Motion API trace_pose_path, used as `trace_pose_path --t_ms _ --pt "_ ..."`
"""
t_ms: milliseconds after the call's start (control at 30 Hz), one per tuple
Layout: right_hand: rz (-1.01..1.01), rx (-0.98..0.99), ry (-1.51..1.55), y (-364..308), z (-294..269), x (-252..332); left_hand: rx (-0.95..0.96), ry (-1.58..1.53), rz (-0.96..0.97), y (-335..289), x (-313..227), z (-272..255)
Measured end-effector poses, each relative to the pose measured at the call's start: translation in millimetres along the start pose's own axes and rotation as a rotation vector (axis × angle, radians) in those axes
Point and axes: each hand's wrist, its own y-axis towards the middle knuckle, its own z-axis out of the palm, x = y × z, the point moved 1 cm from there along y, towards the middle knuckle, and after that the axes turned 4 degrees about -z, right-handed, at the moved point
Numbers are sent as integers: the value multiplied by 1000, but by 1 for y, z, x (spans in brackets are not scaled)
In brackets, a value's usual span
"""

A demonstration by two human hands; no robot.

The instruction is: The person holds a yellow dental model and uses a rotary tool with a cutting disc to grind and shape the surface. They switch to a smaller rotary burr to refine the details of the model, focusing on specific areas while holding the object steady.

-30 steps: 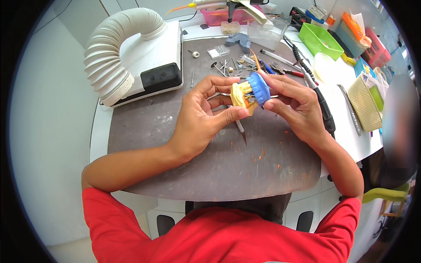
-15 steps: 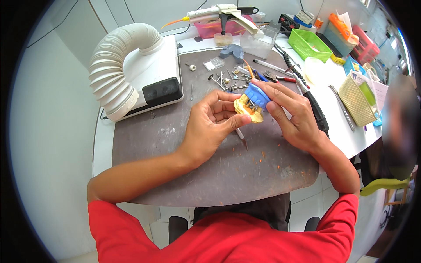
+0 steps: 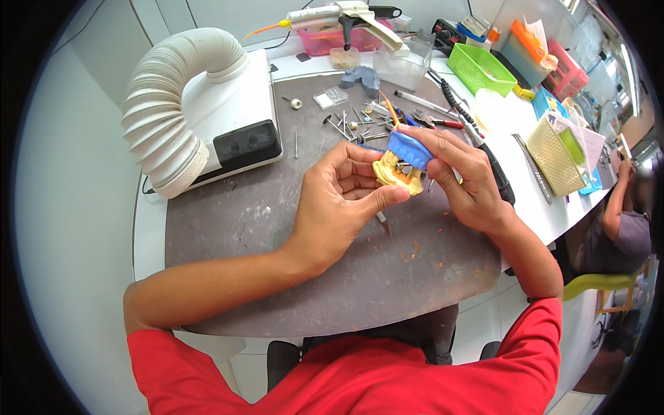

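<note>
Over the middle of the bench, my left hand (image 3: pixel 330 197) grips a yellow dental model (image 3: pixel 413 185) between thumb and fingers. Orange wax and some metal show inside its arch. My right hand (image 3: pixel 469 181) holds a blue dental model (image 3: pixel 409 149), fingers across its top and thumb at its side. The blue piece sits tilted above the yellow one, meeting it toward the far left; a gap faces me. Beneath my hands lies a small knife (image 3: pixel 385 225), its handle partly hidden by my left hand.
Loose burs and pins (image 3: pixel 346 124), pliers (image 3: pixel 443 122) and a corded handpiece (image 3: pixel 499 176) lie beyond my hands. On the left stands a white extractor with a ribbed hose (image 3: pixel 149 104). A dispensing gun (image 3: pixel 339 17) and green basket (image 3: pixel 481 69) are behind. A person (image 3: pixel 615 235) sits at right.
The whole view has shifted slightly. Both models have tilted a little in my hands, showing more of the blue one's top. My grips stay the same.
</note>
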Motion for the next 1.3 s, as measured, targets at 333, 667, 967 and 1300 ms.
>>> trace_pose_path --t_ms 333,667,967,1300 --pt "-87 14 -16 -1 1 -5 -38 75 42 1 0 4" --pt "-69 4 8 -2 -1 -3 -23 130 4 1 -4 4" --pt "-14 67 105 -2 -1 -2 -19 109 1 -1 1 2" --pt "72 -10 -91 2 -18 6 -66 22 19 -2 0 -4"
